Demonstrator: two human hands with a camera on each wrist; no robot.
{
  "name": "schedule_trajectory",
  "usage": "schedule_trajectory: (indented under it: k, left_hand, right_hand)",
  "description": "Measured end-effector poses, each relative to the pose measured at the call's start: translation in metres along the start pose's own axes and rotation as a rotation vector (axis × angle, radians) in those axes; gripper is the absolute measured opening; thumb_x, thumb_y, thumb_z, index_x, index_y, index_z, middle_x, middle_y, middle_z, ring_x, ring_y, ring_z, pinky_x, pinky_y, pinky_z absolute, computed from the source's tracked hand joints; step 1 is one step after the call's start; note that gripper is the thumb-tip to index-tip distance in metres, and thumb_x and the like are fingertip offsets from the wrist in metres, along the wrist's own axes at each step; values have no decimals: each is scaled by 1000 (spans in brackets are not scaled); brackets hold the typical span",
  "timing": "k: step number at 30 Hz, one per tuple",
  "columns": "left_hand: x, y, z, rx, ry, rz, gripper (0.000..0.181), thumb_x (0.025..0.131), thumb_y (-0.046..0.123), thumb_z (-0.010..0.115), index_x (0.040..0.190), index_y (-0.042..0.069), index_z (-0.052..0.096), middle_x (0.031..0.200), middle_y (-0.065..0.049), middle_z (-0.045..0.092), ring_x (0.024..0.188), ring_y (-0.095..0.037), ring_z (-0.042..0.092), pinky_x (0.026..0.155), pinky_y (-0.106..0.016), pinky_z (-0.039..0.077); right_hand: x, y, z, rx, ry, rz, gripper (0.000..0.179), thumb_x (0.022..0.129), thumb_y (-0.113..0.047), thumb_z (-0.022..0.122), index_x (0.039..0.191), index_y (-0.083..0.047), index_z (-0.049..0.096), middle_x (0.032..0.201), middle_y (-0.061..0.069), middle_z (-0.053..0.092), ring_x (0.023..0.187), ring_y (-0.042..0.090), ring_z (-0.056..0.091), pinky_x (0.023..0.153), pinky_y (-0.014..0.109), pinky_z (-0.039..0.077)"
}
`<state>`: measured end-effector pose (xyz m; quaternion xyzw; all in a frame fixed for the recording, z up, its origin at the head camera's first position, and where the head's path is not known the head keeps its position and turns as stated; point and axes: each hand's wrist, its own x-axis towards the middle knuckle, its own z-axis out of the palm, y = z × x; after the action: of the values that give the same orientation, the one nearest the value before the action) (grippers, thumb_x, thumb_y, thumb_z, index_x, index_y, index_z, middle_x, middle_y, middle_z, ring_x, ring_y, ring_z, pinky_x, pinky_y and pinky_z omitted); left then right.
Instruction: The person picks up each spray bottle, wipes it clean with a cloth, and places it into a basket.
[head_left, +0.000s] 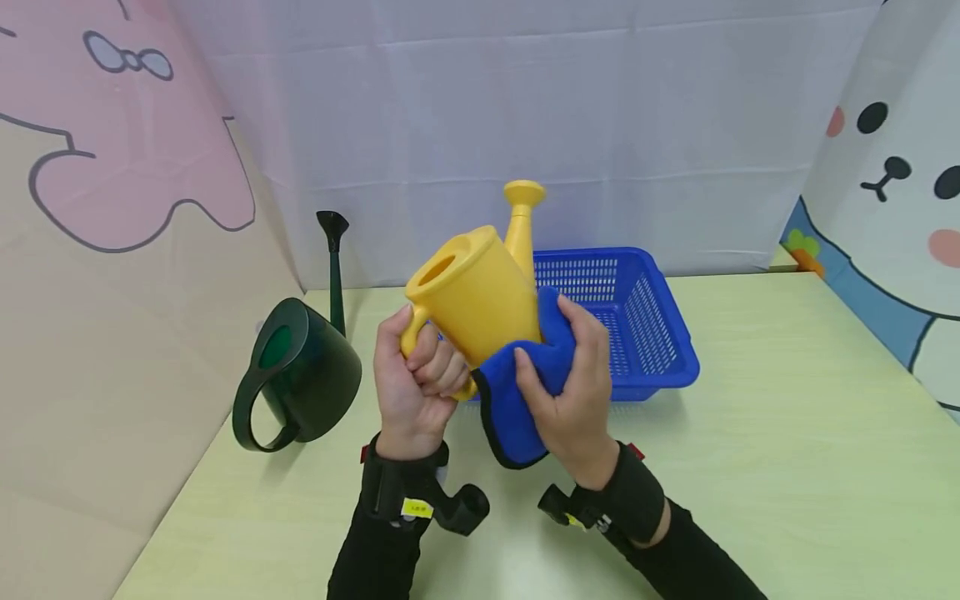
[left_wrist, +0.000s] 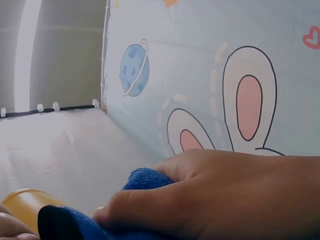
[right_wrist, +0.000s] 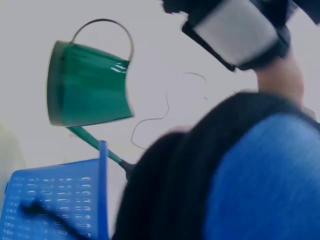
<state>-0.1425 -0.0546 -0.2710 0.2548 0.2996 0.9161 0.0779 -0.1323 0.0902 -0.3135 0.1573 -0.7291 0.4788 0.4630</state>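
Observation:
A yellow watering can (head_left: 480,292) is held up over the table, tilted, its spout pointing away. My left hand (head_left: 420,375) grips its handle with curled fingers. My right hand (head_left: 573,383) holds a blue cloth (head_left: 517,408) with dark edging against the can's lower right side. In the left wrist view the right hand (left_wrist: 200,200) pinches the cloth (left_wrist: 145,180), and part of the yellow can (left_wrist: 32,205) shows at the lower left. The cloth (right_wrist: 270,175) fills much of the right wrist view and hides the yellow can there.
On the left of the table stands a dark green watering can (head_left: 315,375), its spout toward the back. A blue plastic basket (head_left: 652,333) sits behind my right hand. Printed curtains (head_left: 480,125) enclose the table at the back and sides.

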Motion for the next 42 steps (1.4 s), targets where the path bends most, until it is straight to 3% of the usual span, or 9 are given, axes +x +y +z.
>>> schedule_trajectory:
  k: [4, 13, 17, 24, 29, 33, 37, 40, 42]
  left_hand:
    - [1, -1, 0, 24, 22, 4, 49, 98, 29, 13, 53, 14, 23, 45, 4, 19, 34, -12, 14, 37, -22, 5]
    - [1, -1, -2, 29, 26, 4, 49, 98, 28, 11, 53, 14, 23, 45, 3, 19, 34, -12, 14, 37, -22, 5]
    - [1, -2, -1, 21, 14, 9, 49, 98, 28, 10, 53, 14, 23, 45, 3, 19, 33, -12, 14, 37, -22, 5]
    - [1, -2, 0, 32, 1, 26, 48, 98, 27, 12, 54, 14, 23, 45, 3, 19, 34, -12, 15, 38, -23, 5]
    - [-1, -1, 1, 35, -8, 14, 47, 98, 28, 12, 54, 14, 23, 45, 3, 20, 35, -12, 16, 38, -23, 7]
    - [-2, 2, 1, 24, -16, -7, 47, 98, 29, 11, 54, 14, 23, 45, 4, 20, 35, -11, 16, 39, -23, 6]
    - [-3, 4, 1, 6, -26, -30, 48, 98, 30, 11, 54, 14, 23, 45, 4, 20, 35, -12, 16, 39, -23, 6]
    - [-3, 5, 0, -15, -33, -44, 48, 98, 31, 14, 54, 14, 23, 46, 3, 20, 35, -12, 16, 38, -23, 6]
    - [-2, 5, 0, -25, -39, -46, 48, 98, 31, 15, 54, 14, 22, 46, 3, 19, 35, -12, 15, 38, -22, 6]
  right_hand:
    - [-8, -3, 8, -110, -50, -109, 68, 88, -47, 50, 129, 5, 34, 127, 25, 36, 118, 35, 38, 100, 45, 37]
    - [-12, 2, 13, -201, -12, -254, 64, 88, -42, 54, 125, 7, 37, 123, 26, 37, 114, 37, 38, 98, 44, 37]
    - [-7, 3, 8, -140, -29, -186, 64, 88, -44, 52, 126, 6, 37, 122, 25, 39, 113, 35, 41, 99, 41, 39]
    - [9, 13, -6, 87, -60, -20, 65, 88, -46, 53, 127, 5, 41, 122, 23, 48, 110, 27, 50, 98, 25, 41]
    - [18, 25, -15, 286, -125, 151, 52, 89, -27, 57, 131, 1, 41, 126, 21, 50, 101, 6, 55, 84, 15, 47]
    - [21, 32, -17, 376, -141, 237, 48, 91, -20, 54, 131, 2, 39, 131, 21, 45, 101, 2, 55, 84, 14, 47]
    - [22, 36, -18, 385, -127, 236, 49, 92, -21, 53, 130, 5, 39, 132, 13, 47, 105, 3, 54, 87, 15, 46]
    - [20, 36, -19, 359, -97, 177, 53, 90, -29, 55, 128, 6, 42, 129, 1, 50, 105, 3, 54, 87, 16, 47]
    - [18, 33, -18, 324, -60, 114, 56, 89, -35, 56, 125, 7, 44, 124, 1, 54, 102, 3, 55, 85, 16, 47]
